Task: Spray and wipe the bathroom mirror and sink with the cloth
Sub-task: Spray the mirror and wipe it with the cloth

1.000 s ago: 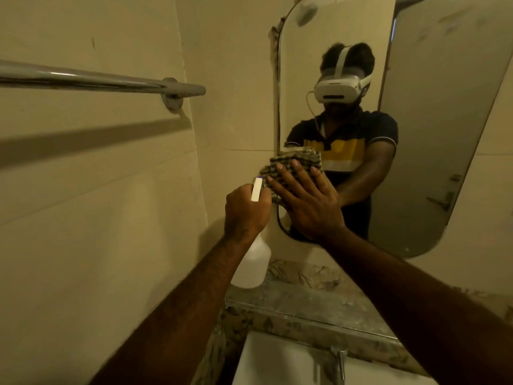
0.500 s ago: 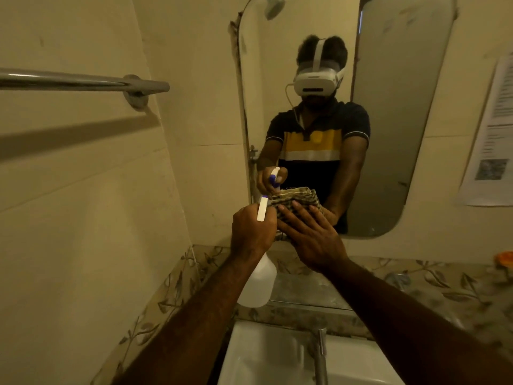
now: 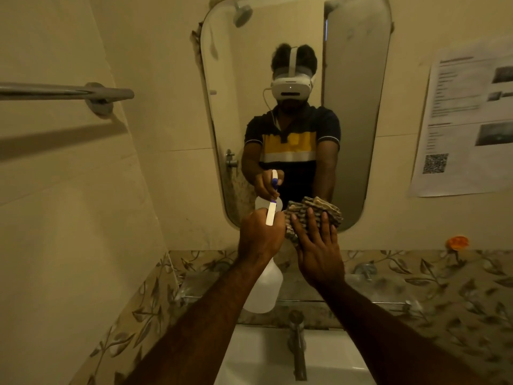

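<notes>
the left hand [image 3: 259, 234] is clenched around the neck of a white spray bottle [image 3: 263, 290], whose body hangs below the fist and whose white and purple nozzle sticks up above the knuckles, pointing at the mirror [image 3: 358, 112]. just to the right of it, the right hand [image 3: 317, 245] lies flat with fingers spread, pressing a checked cloth [image 3: 313, 211] against the lower edge of the mirror glass; the cloth bunches out above and to the left of the fingertips, touching the left hand's knuckles or nearly so. the hand is not gripping the cloth, only pinning it with the palm and fingers. below both forearms sits the white sink [image 3: 333, 362], with a metal tap [image 3: 297, 343] rising between the arms. a leaf-patterned tile band [image 3: 458, 279] runs behind the hands under the mirror. far left of the left hand, a metal towel rail [image 3: 63, 91] juts from the wall. up and right of the right hand, a printed notice [image 3: 469, 120] hangs on the wall.
</notes>
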{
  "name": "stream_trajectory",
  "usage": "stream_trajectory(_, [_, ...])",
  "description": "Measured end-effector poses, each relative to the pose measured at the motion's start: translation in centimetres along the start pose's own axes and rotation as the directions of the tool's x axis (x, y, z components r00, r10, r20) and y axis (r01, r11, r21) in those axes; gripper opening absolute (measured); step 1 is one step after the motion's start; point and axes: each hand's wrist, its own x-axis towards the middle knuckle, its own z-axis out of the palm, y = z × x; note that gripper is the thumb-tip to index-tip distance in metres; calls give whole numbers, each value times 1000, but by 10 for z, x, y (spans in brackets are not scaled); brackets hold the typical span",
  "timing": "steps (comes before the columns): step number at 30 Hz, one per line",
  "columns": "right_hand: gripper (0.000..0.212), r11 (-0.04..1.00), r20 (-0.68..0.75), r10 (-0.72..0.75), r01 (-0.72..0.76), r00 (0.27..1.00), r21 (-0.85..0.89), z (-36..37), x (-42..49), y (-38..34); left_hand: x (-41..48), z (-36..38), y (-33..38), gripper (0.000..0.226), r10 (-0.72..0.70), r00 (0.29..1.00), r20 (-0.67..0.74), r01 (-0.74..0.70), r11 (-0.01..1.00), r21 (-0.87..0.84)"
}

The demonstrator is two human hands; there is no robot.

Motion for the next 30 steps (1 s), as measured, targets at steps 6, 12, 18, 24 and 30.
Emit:
stream_trajectory(6, [62,720,-2,534,-453,846,526,-23,28,-26,-2,9,11,31,6,1000,20,-6,999,-36])
stream_trajectory(12, [62,377,50,800,-566,598,733,-63,77,-40,8,5,37,30,57,998,15,-56,998,-25])
stream_trajectory(18, [65,479,-64,794,-558,604,678,-112,131,-40,32,-14,82,32,77,996,-54,-81,994,-77])
stream_trajectory(24, [64,735,-299,623,-411,723,540,-177,203,-34,75,-45,133,29,223,968,-115,-226,974,-20])
stream_trajectory(30, [65,861,-421,493,-357,761,362,-243,264,-32,113,-93,185,28,246,958,-150,-261,961,-92])
